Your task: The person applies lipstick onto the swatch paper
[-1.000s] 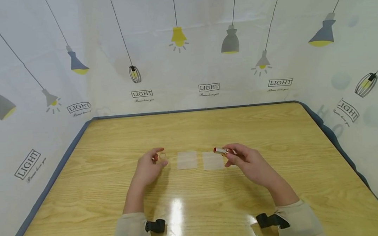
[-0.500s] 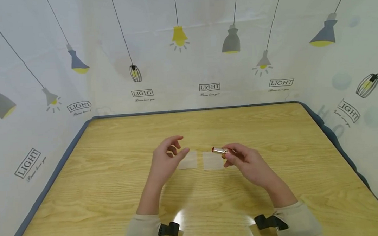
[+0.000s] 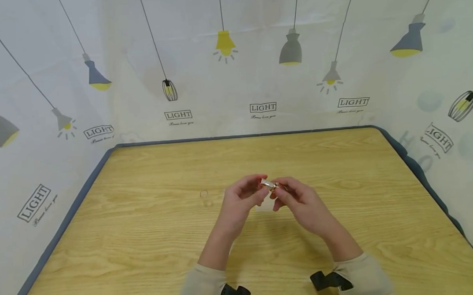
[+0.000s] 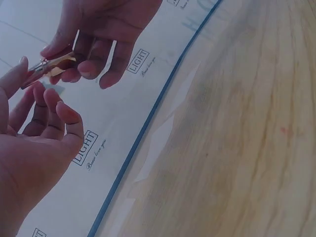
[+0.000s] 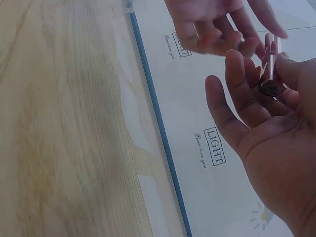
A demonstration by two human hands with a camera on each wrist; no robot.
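Observation:
Above the table's middle, a lipstick with a shiny gold and silver tube is held between both hands. The right hand grips its gold base with thumb and fingers; the dark round base end shows in the right wrist view beside the right thumb. At the other, reddish end, the left hand has its thumb and forefinger pinched about the tube. In the left wrist view the left thumb lies along that end, other fingers loosely bent. A small clear cap-like piece stands on the table to the left.
A white paper square lies under the hands, partly covered; more white sheets show in a row in the left wrist view. The wooden table ends at a blue-edged printed curtain on the back and sides.
The left hand let go of the small clear piece, leaving it on the table, and moved right to the lipstick's reddish end. The right hand, still gripping the lipstick, shifted slightly left.

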